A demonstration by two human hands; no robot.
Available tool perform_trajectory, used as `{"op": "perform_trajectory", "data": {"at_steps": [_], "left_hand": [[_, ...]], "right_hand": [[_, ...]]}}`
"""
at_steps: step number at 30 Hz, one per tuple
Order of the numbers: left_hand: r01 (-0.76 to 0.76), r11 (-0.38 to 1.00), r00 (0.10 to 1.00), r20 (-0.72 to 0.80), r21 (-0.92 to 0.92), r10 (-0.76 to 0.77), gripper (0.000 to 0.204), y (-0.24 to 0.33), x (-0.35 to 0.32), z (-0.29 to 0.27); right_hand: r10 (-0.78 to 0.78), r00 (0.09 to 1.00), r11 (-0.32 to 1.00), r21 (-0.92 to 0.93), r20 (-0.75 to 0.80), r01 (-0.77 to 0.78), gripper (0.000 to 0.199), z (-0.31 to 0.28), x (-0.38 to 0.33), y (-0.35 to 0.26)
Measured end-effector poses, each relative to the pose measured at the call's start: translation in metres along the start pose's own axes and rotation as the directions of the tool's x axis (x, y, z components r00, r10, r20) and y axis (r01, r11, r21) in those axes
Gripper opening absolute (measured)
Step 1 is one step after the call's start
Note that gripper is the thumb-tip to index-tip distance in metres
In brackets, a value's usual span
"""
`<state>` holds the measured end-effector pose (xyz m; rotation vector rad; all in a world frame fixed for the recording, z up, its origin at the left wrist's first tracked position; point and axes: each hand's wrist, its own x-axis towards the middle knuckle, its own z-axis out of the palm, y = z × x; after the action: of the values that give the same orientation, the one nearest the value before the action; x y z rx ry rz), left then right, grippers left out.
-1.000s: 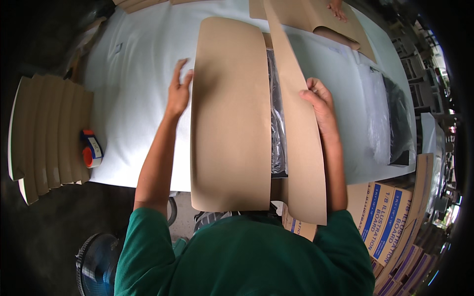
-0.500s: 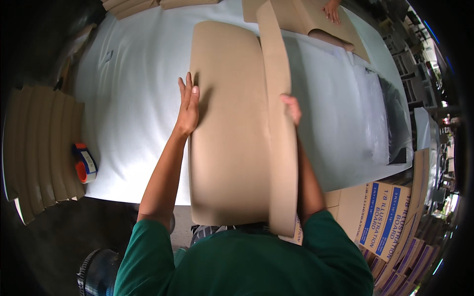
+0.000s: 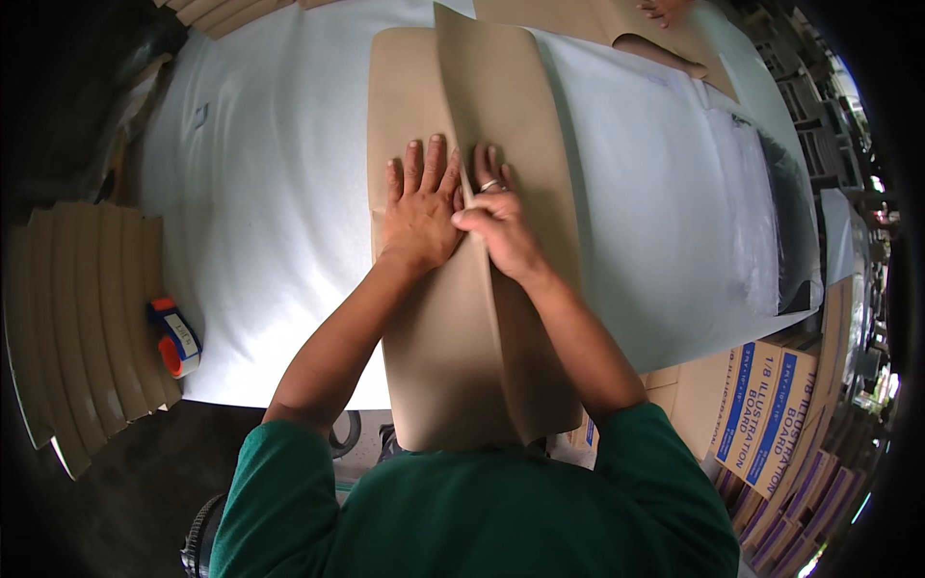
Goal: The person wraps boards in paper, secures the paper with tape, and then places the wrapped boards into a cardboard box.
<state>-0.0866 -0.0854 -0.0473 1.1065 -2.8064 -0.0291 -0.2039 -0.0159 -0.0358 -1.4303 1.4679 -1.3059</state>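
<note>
A long sheet of stiff brown paper lies folded in front of me, with a flap standing up along its middle. My left hand rests flat on the left part of the sheet, fingers spread and stretched away from me. Just to its right, my right hand pinches the edge of the raised flap between thumb and fingers. The two hands nearly meet at this edge. Part of the right hand's fingers goes behind the flap.
White sheeting covers the table. A tape roll in an orange-and-blue holder sits by stacked brown folded pieces at left. Clear plastic and cartons are at right. Another person's hand is over brown paper beyond.
The right-hand flap has been drawn leftward to the sheet's middle by my right hand. My left hand has moved from the left edge onto the sheet. The other person's hand has shifted.
</note>
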Motion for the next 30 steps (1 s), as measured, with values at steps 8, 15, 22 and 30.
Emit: {"op": "perform_trajectory", "data": {"at_steps": [8,15,22,30], "left_hand": [[-0.109,0.927,0.993,0.003,-0.36,0.117,0.055,-0.022,-0.003,-0.008],[0.518,0.658,0.854,0.289,-0.547,-0.432,0.052,-0.002,-0.186,0.006],[0.453,0.782,0.891,0.244,-0.427,-0.383,0.047,-0.116,0.052,0.027],[0.242,0.968,0.97,-0.023,-0.068,-0.244,0.054,-0.036,0.063,0.026]], "right_hand": [[-0.021,0.98,0.929,-0.359,0.196,0.091,0.043,0.001,0.01,0.022],[-0.019,0.994,0.714,-0.695,0.105,0.087,0.035,0.012,-0.001,0.011],[-0.048,0.992,0.766,-0.633,0.119,0.113,0.037,0.025,0.004,0.009],[0.056,0.996,0.922,-0.387,0.071,-0.025,0.032,0.001,0.005,0.021]]}}
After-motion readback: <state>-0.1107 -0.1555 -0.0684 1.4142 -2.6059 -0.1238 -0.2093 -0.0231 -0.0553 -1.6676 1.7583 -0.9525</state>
